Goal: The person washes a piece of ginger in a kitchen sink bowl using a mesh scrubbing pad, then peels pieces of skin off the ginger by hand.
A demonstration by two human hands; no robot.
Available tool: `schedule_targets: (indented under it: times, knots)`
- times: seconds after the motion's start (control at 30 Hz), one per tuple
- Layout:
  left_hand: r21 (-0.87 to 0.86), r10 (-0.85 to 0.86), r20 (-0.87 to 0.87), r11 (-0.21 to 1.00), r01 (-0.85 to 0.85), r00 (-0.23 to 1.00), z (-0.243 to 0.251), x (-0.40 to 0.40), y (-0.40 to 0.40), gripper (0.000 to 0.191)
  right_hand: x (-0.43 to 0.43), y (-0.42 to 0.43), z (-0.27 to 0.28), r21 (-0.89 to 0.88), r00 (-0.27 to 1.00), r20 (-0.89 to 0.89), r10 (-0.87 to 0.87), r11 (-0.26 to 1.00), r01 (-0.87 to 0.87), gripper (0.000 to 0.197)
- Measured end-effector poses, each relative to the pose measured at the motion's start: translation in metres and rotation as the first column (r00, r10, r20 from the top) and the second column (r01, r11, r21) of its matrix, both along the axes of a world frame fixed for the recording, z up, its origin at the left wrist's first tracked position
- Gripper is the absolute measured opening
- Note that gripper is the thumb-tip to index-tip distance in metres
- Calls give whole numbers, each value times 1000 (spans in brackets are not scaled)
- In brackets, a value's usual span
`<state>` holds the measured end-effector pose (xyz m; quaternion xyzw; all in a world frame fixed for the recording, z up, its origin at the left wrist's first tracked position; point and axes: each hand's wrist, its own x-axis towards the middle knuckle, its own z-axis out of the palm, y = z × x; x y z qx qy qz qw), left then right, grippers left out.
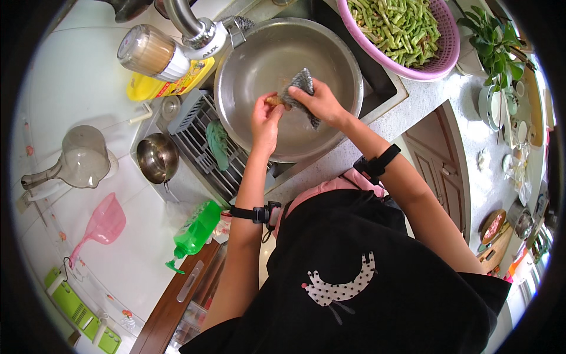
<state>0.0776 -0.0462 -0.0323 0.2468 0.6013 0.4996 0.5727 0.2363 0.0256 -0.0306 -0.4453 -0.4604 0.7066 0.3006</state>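
Over a large stainless steel basin (pixel 247 57) in the sink, my left hand (pixel 266 121) holds a small brown knobbly piece (pixel 275 101), perhaps ginger root, between thumb and fingers. My right hand (pixel 323 104) grips a grey mesh scouring cloth (pixel 302 82), which lies against the right end of the brown piece. Part of the piece is hidden by my fingers and the cloth. Shallow water seems to cover the basin's bottom.
A pink colander (pixel 449 48) of cut green beans stands beyond the basin at the right. The faucet (pixel 188 22) with its filter reaches over the left rim. A drying rack (pixel 194 146) with a green cloth (pixel 216 144), a small metal bowl (pixel 158 158) and a green pump bottle (pixel 196 228) are at the left.
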Motion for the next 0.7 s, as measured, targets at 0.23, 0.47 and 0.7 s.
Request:
schedule_targets:
  times: [0.23,0.47,0.7]
  knots:
    - [251,-79,-405,948,194,911,2,13,1,35,-32,-8,8,284,902,381,-205,954,97,31]
    - [186,-233,-592,892,412,772,15,1,-9,37,-34,4,-8,42,766,639,71,991,-127,30]
    - [209,-281,-101,932,297,954,33,-11,-10,37,-1,23,-69,371,621,733,-279,928,-20,36]
